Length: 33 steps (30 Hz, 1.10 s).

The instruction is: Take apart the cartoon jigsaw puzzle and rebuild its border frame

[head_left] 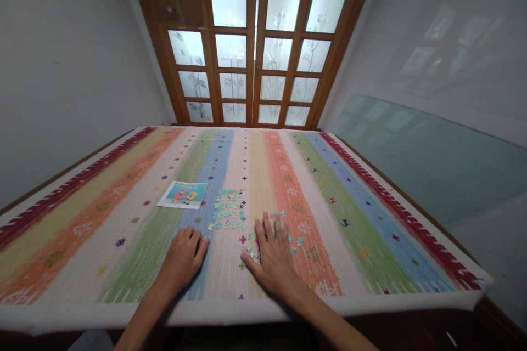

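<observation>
My left hand (185, 252) rests on the striped cloth with its fingers curled and the thumb drawn in; a small greenish puzzle piece shows at the thumb tip. My right hand (274, 252) lies flat, fingers spread, over a loose heap of jigsaw pieces (253, 252) that it partly covers. More loose pieces (300, 241) show to the right of that hand. Beyond and between the hands, several rows of separate puzzle pieces (224, 215) are laid out. Left of these rows lies a printed picture card (184, 195) with a pink and a yellow cartoon figure.
A striped, patterned cloth (135, 230) covers the wide table, whose white-trimmed near edge (230, 310) runs below my forearms. Wooden doors with frosted panes (233, 49) stand at the far end. A pale green panel (411, 164) leans on the right wall.
</observation>
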### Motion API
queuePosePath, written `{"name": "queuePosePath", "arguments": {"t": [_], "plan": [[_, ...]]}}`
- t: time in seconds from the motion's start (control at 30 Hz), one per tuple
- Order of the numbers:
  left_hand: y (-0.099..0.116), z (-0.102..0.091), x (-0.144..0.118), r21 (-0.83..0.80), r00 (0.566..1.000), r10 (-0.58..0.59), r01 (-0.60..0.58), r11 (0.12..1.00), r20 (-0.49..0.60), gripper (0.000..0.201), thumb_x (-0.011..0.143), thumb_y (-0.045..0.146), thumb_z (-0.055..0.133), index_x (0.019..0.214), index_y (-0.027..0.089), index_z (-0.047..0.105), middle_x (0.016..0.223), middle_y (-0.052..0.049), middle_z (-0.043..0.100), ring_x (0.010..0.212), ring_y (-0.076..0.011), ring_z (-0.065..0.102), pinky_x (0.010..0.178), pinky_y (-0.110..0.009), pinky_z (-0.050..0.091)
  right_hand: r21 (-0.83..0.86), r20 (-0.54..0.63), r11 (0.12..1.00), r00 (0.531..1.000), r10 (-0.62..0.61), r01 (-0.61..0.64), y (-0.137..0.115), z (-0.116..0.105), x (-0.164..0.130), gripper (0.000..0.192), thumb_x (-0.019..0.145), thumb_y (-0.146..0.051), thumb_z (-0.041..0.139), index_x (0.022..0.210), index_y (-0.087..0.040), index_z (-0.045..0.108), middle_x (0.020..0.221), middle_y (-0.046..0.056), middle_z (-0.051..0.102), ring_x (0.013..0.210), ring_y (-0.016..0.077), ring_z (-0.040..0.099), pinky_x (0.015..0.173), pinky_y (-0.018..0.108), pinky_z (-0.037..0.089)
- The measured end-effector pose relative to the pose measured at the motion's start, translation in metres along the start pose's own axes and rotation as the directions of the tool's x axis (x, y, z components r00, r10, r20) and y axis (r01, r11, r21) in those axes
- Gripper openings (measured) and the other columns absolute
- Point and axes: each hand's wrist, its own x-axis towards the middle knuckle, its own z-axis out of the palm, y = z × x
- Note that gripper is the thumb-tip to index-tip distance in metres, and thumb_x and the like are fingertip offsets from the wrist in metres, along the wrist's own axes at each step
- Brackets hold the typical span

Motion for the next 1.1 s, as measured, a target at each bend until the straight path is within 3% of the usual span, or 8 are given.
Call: {"name": "queuePosePath", "arguments": {"t": [0.13,0.23,0.43,0.63,0.77,0.93,1.1], "plan": [[-0.003,0.001,0.002,0.024,1.0,-0.014,0.014,1.0,-0.009,0.034,0.098,0.039,0.048,0.068,0.024,0.051,0.076,-0.005,0.057,0.075,-0.0273,0.055,0.074,-0.042,0.048,-0.018,0.064,0.999,0.997,0.033,-0.032,0.002,-0.001,0.003,0.08,0.097,-0.057,0.056,0.163,-0.02,0.029,0.171,0.016,0.014,0.155,0.0489,-0.003,0.116,0.077,0.011],[-0.005,0.0,0.004,0.03,1.0,-0.013,0.013,0.999,-0.006,0.036,0.098,0.042,0.047,0.068,0.024,0.05,0.076,-0.005,0.057,0.075,-0.0269,0.055,0.074,-0.042,0.048,-0.006,0.179,0.999,0.983,-0.038,0.04,0.006,-0.013,0.006,0.068,0.102,-0.055,0.05,0.161,-0.026,0.034,0.171,0.011,0.015,0.156,0.0466,0.001,0.117,0.075,0.014],[-0.007,0.003,0.004,0.052,0.998,0.012,-0.009,0.999,-0.054,0.038,0.101,0.044,0.043,0.07,0.024,0.051,0.075,-0.004,0.056,0.075,-0.0263,0.055,0.074,-0.04,0.048,0.136,0.353,0.925,0.855,-0.381,0.356,0.022,-0.039,0.005,0.051,0.11,-0.045,0.037,0.16,-0.038,0.032,0.169,-0.003,0.027,0.158,0.0321,0.013,0.126,0.061,0.016],[-0.006,0.005,0.002,0.035,0.996,0.024,-0.021,0.999,-0.083,0.04,0.104,0.045,0.039,0.07,0.024,0.049,0.076,-0.005,0.056,0.076,-0.0265,0.055,0.075,-0.041,0.046,0.153,0.428,0.913,0.807,-0.407,0.379,0.036,-0.05,0.008,0.052,0.11,-0.052,0.033,0.16,-0.039,0.03,0.17,-0.002,0.024,0.157,0.0307,0.016,0.126,0.058,0.016],[-0.008,0.006,0.002,-0.007,0.996,0.02,-0.021,1.0,-0.083,0.041,0.103,0.044,0.039,0.069,0.024,0.049,0.076,-0.006,0.058,0.076,-0.0274,0.055,0.075,-0.042,0.046,0.103,0.452,0.935,0.822,-0.348,0.339,0.044,-0.049,0.013,0.055,0.109,-0.055,0.033,0.161,-0.037,0.03,0.17,0.001,0.023,0.157,0.0319,0.016,0.126,0.059,0.015],[-0.009,0.006,0.001,-0.034,0.994,0.021,-0.025,0.999,-0.103,0.038,0.103,0.042,0.042,0.07,0.025,0.049,0.076,-0.005,0.057,0.076,-0.0269,0.055,0.075,-0.041,0.045,-0.011,0.382,0.971,0.898,-0.217,0.239,0.052,-0.041,0.016,0.051,0.111,-0.046,0.03,0.158,-0.031,0.04,0.17,0.006,0.024,0.157,0.0347,0.014,0.126,0.061,0.012],[-0.01,0.007,0.001,-0.047,0.994,0.025,-0.03,0.998,-0.103,0.037,0.103,0.042,0.042,0.071,0.024,0.049,0.076,-0.005,0.057,0.076,-0.0267,0.054,0.076,-0.041,0.045,-0.028,0.329,0.986,0.933,-0.149,0.167,0.049,-0.039,0.016,0.076,0.101,-0.068,0.041,0.163,-0.026,0.027,0.172,0.01,0.011,0.157,0.0418,0.002,0.124,0.066,0.012]]}}
